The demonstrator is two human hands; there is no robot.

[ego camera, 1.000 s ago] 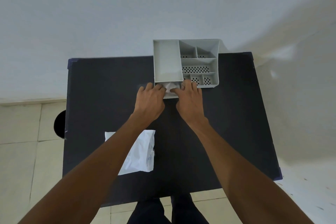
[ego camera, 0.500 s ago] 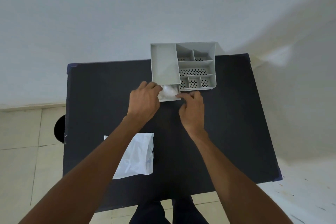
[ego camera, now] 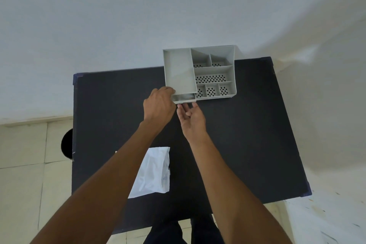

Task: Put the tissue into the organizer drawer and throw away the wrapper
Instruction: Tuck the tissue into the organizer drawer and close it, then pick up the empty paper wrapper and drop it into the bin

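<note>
A grey organizer (ego camera: 179,69) stands at the back of the black table (ego camera: 247,134). Its small drawer (ego camera: 184,99) at the front left sticks out only a little, and a sliver of pale tissue (ego camera: 187,96) shows inside. My left hand (ego camera: 158,106) presses against the organizer's front left corner, fingers curled on its side. My right hand (ego camera: 191,118) is turned palm up, its fingertips touching the drawer front. The white wrapper (ego camera: 153,172) lies flat on the near left of the table, partly hidden by my left forearm.
The organizer's right half has several perforated compartments (ego camera: 211,78). A dark round opening (ego camera: 67,142), maybe a bin, sits on the floor beside the table's left edge. A white wall rises behind the table. My legs show below the near edge.
The drawer has slid further into the organizer, so much less tissue shows. My right hand has turned palm up at the drawer front; my left hand has shifted onto the organizer's corner.
</note>
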